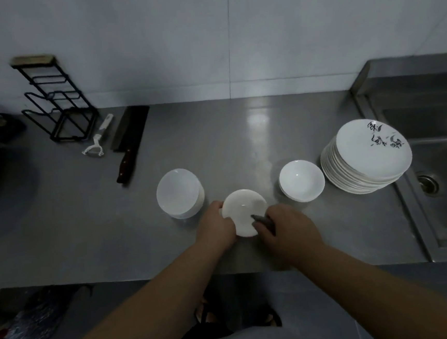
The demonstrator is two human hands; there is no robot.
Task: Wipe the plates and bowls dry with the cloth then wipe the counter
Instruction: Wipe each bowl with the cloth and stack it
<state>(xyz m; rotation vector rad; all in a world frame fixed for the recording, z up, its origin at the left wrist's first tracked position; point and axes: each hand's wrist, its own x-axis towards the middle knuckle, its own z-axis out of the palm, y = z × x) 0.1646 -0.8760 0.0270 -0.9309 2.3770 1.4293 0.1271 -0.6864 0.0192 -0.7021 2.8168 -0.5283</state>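
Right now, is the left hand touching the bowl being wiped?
Touching. The head view shows the left hand gripping the left rim of the small white bowl, fingers curled over its edge, with no gap visible.

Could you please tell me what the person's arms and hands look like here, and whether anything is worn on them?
Both forearms are bare right down to the bottom edge of the picture, with no sleeves in view. The left hand and the right hand wear no gloves, and I can see no watch, bracelet or ring, though the light is dim.
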